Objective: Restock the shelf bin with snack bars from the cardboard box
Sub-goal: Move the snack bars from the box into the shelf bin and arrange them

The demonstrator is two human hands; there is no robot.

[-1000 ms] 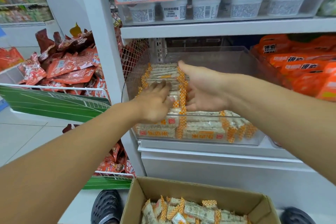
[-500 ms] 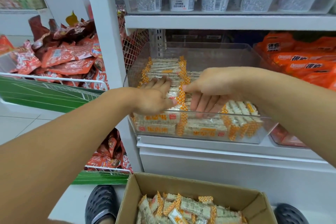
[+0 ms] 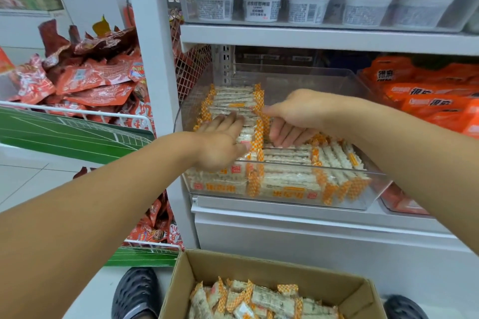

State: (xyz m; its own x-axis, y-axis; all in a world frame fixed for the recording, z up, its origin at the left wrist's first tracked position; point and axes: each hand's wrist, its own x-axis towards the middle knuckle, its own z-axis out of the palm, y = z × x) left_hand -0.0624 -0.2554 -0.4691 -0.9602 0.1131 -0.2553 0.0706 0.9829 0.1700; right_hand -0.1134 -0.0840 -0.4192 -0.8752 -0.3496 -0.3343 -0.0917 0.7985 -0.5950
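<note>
Head view shows what changed in the last second: my left hand [image 3: 220,142] stays flat, fingers straight, pressing the left stack of snack bars [image 3: 233,101]. My right hand [image 3: 298,116], before open with its thumb up, is now turned palm down, fingers straight, patting the bars at the right. I judge I am now tidying the rows, not adding. These bars are white with orange checked ends, lying in the clear shelf bin [image 3: 375,184]. More wait in the cardboard box [image 3: 298,269] below.

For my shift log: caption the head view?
Both hands straighten orange-white wrapped snack bars in the clear plastic bin.
</note>
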